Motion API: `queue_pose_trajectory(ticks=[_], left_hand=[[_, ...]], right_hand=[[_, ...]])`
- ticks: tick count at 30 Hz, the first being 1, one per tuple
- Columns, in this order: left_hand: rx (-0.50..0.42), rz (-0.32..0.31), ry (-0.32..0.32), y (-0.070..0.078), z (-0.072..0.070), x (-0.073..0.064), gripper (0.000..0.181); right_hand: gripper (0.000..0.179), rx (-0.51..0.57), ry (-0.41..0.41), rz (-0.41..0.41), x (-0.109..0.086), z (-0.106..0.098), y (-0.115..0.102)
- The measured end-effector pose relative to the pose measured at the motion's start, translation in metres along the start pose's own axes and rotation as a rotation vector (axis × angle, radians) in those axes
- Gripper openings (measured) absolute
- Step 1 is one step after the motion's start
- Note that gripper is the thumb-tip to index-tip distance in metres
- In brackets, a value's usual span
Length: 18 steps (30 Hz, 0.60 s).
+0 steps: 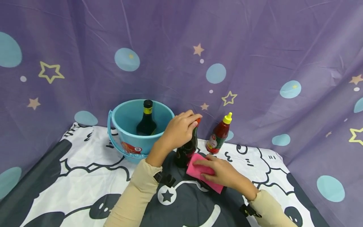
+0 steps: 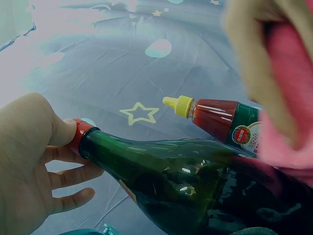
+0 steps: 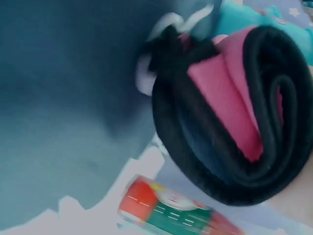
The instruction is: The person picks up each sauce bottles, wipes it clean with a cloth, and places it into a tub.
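My left hand (image 1: 180, 130) grips a dark green glass bottle (image 1: 189, 148) by its red cap (image 2: 78, 137), and the bottle stands on the patterned cloth. In the left wrist view the thumb lies against the cap, with the other fingers behind the neck. A folded pink cloth (image 1: 195, 170) with black edging is held in my right hand (image 1: 222, 171), right at the lower side of the bottle. The right wrist view shows the folds of this cloth (image 3: 220, 88) from the end, with the hand mostly hidden behind it.
Behind the right hand stands a red sauce bottle (image 1: 217, 137) with a yellow nozzle cap. To the left is a light blue bucket (image 1: 133, 142) with a dark bottle (image 1: 146, 121) inside. A purple curtain (image 1: 175, 47) hangs at the back.
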<state>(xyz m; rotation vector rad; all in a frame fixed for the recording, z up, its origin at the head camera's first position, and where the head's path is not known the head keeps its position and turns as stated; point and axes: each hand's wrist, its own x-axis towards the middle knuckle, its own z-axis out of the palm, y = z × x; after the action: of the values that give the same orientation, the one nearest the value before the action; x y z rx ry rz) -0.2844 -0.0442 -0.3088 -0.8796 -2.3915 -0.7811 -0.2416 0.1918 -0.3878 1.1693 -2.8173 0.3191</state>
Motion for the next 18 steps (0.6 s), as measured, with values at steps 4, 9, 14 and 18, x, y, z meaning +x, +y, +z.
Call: queue_pose_trajectory(ticks=[4, 9, 14, 18], left_hand=[[-0.007, 0.0, 0.003, 0.0, 0.0, 0.0, 0.034], [-0.008, 0.003, 0.008, 0.001, -0.001, 0.002, 0.034], [0.003, 0.001, 0.003, 0.001, -0.001, 0.003, 0.034], [-0.001, -0.002, 0.014, 0.0, 0.0, 0.001, 0.032]], right_hand=[[0.05, -0.087, 0.17, -0.046, -0.003, -0.027, -0.005], [0.056, -0.058, 0.395, -0.058, -0.008, -0.066, -0.004], [0.059, 0.172, 0.578, -0.072, -0.009, -0.098, -0.008], [0.059, 0.365, 0.677, -0.026, -0.005, -0.106, -0.014]])
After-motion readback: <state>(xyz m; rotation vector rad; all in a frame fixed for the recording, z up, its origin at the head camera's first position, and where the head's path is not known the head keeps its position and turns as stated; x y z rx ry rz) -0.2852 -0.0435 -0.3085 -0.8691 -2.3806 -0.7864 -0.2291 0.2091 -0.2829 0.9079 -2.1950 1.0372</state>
